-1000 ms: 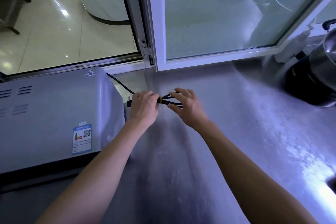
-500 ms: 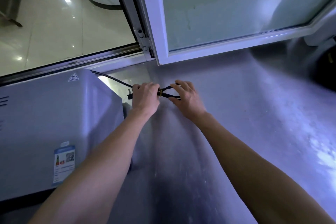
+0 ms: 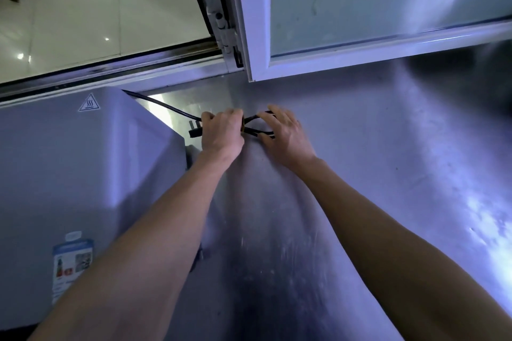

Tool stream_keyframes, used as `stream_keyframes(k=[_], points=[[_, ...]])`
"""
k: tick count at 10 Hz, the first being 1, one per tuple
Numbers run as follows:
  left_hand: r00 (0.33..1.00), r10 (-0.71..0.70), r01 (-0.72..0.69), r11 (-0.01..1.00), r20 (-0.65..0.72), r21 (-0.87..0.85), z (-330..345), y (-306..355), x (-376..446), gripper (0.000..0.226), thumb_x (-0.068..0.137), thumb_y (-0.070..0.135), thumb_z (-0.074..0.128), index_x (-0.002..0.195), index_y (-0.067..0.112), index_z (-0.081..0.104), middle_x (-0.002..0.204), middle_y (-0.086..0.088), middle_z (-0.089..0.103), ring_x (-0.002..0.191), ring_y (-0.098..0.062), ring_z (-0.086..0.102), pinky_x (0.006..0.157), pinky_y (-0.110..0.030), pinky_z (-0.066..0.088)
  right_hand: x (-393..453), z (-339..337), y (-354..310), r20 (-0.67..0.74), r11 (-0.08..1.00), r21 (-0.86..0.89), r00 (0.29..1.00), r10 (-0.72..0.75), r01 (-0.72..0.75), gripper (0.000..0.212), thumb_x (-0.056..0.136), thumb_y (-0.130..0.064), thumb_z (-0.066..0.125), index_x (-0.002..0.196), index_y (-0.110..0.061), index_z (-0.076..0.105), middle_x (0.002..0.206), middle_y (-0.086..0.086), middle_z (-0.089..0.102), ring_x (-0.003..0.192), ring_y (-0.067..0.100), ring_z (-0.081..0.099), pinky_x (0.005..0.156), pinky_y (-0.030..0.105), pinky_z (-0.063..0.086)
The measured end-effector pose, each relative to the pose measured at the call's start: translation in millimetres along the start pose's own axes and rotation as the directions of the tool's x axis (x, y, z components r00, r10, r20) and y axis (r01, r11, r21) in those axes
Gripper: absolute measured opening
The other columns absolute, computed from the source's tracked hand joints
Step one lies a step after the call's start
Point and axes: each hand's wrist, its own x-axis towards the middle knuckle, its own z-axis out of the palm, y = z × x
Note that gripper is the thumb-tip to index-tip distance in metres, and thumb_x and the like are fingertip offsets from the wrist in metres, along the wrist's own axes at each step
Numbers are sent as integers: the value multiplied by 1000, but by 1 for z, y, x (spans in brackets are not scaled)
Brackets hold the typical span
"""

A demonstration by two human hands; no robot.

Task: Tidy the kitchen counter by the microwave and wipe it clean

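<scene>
- Where both bare forearms reach up from the lower edge and converge near the centre, the two hands meet on a black power cord (image 3: 166, 106) bundled just beside the microwave's (image 3: 83, 163) far right corner
- The left hand (image 3: 221, 134) is seen from its back, knuckles up and fingers curled over the bundled cord, clamped around it; the plug (image 3: 194, 131) sticks out of the fist toward 9 o'clock
- The right hand (image 3: 285, 137) lies just at 3 o'clock of the left, palm down, its fingers bent over the dark loops (image 3: 256, 125) of cord that fan out there, holding them against the counter (image 3: 374, 160)
- Between the two hands the loops narrow to a pinch point bound by a small yellowish tie (image 3: 243, 124), touching the left hand's knuckles
- From the left fist a single run of cord leads toward 10 o'clock and slips behind the microwave's top edge
- The microwave fills the 8 to 9 o'clock part of the view, with a heat-warning triangle (image 3: 89, 103) near its far edge and a blue label (image 3: 70, 266) near its front
- The counter is scuffed steel, spreading from centre out to 3 and 6 o'clock
- At 12 to 1 o'clock a white-framed window sash (image 3: 360, 50) hangs over the counter's back edge; at 11 o'clock glossy floor tiles (image 3: 83, 8) show through the open frame
</scene>
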Motion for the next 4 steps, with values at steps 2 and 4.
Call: stream_keyframes(k=[2,4], points=[[999,37,-38,999,40,25,-5,-6,-16,30,77,-2,58,100,18,61,98,-4,65,96,-30,62,96,-41,37,-10,-9,-4,119,999,-17,992,36,-34,56,92,-36,62,144,-24,44,150,6,42,135,30,39,106,48,41],[993,48,-59,993,104,103,-27,-6,-44,30,81,13,64,111,18,62,107,-4,65,104,-30,59,93,-43,41,-33,-39,-17,118,998,-16,991,62,-60,52,94,-41,57,142,-24,46,140,1,53,129,29,46,103,45,43]])
